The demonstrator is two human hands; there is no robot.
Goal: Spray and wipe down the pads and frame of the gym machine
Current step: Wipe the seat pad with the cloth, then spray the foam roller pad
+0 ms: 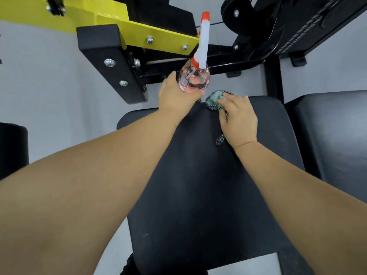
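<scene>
A black seat pad [198, 175] fills the middle of the view. My left hand [176, 96] grips a clear spray bottle [195, 80] of pink liquid with a white and orange trigger head, held upright past the pad's far edge. My right hand [238, 118] presses a teal and black-patterned cloth [215, 100] onto the pad's far right corner, fingers curled over it. A strip of the cloth sticks out below the palm. The black and yellow frame [158, 36] rises behind the pad.
A second black pad [333, 135] lies to the right of the seat. A black bolted bracket [111, 64] juts out at upper left. A black roller pad [12, 147] shows at the left edge. Pale grey floor [49, 86] surrounds the machine.
</scene>
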